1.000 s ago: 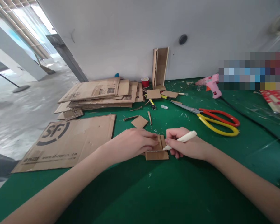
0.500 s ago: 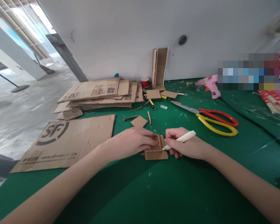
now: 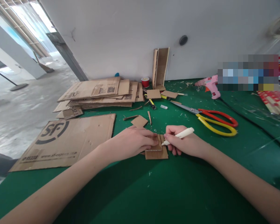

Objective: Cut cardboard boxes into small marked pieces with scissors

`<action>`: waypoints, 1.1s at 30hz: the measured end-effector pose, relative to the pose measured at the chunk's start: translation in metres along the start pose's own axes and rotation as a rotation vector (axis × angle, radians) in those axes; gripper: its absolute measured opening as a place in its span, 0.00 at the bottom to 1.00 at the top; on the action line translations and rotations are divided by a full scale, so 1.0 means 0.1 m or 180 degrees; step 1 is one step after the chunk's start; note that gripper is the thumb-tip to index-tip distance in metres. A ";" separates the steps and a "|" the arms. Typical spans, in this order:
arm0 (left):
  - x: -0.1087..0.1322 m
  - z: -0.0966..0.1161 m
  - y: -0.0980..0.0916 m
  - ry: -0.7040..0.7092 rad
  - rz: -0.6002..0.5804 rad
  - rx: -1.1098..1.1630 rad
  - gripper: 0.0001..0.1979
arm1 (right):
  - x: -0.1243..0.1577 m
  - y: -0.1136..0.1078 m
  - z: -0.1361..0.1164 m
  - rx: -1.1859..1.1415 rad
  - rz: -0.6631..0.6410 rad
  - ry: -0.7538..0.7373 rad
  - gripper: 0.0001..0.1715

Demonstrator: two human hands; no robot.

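Observation:
A small cardboard piece [image 3: 156, 147] lies on top of a slightly larger cardboard piece [image 3: 156, 155] on the green table. Fingers stretched out, my left hand [image 3: 135, 140] presses flat on the upper piece and partly covers it. My right hand [image 3: 179, 141] grips a white marker pen [image 3: 186, 133] like a writing tool. Its tip touches or nearly touches the cardboard along the upper piece's right edge. Just beyond my left hand rests a loose cardboard square [image 3: 139, 121].
Left lies a large printed cardboard sheet [image 3: 84, 140], with stacked cardboard [image 3: 88, 90] behind it. Scissors [image 3: 217, 121], a pink glue gun [image 3: 212, 85] and its black cord lie right. An upright cardboard trough [image 3: 162, 68], a red spool [image 3: 145, 82] and a yellow cutter [image 3: 151, 104] stand or lie at the back.
The marker tip has moved up and away along the edge of the upper piece, with my right hand shifting slightly. My left hand stays in place on the cardboard.

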State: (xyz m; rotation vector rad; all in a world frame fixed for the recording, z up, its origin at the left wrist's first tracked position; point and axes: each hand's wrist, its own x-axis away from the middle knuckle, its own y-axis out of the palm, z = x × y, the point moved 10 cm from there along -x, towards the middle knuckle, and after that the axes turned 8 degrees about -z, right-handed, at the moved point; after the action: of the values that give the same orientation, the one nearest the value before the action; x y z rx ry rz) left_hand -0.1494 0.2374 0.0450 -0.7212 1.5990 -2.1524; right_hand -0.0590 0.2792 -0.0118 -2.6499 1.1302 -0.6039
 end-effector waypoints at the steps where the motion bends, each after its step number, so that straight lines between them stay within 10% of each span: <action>1: 0.00 0.00 0.00 0.0009 0.0003 0.0005 0.14 | 0.00 -0.01 0.00 -0.0002 0.0032 -0.0016 0.12; 22: 0.02 0.00 -0.02 0.0009 0.0075 0.0063 0.11 | 0.10 -0.30 -0.03 -0.0196 0.1180 -0.0311 0.18; 33: 0.07 -0.46 -0.25 -0.0861 0.0502 -0.0460 0.15 | 0.13 -0.34 -0.10 -0.0328 0.1089 -0.0622 0.18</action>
State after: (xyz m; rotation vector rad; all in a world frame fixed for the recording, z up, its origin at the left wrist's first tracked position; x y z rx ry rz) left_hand -0.1820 0.2761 0.0596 -0.8584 1.6177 -1.7596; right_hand -0.0334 0.2923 0.0121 -2.4427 1.5383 -0.2237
